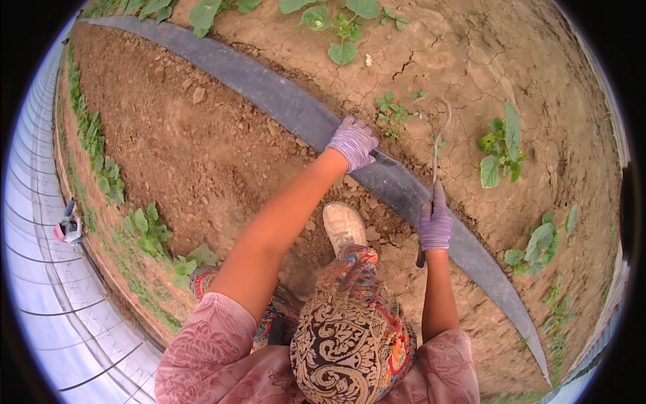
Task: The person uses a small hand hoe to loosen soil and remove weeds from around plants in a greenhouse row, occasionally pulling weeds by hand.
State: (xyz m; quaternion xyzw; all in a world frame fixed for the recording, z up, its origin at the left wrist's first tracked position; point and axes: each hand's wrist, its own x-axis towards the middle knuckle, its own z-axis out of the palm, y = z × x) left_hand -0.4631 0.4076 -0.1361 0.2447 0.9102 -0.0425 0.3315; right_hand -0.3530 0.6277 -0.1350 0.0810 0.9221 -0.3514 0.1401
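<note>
My left hand point(353, 144), in a purple-and-white knit glove, is curled over the flat black irrigation hose point(282, 96) and grips it; its fingertips are partly hidden. The hose crosses the soil in a long curve and looks pinched up around that hand. My right hand point(435, 224), gloved alike, holds a slim hand weeding tool point(437, 146) above the hose. The tool's dark handle end point(420, 259) shows below the palm. Its thin, curved metal shaft reaches over the cracked soil, close to small weeds point(392, 113); whether its tip touches the ground I cannot tell.
Leafy crop seedlings point(499, 149) grow beyond the hose, with larger leaves point(204, 15) at the top. Loose clods point(199, 95) cover the near soil around my shoe point(344, 227). Another plant row point(98, 151) runs at left, where a person point(69, 227) is beside the greenhouse wall point(38, 202).
</note>
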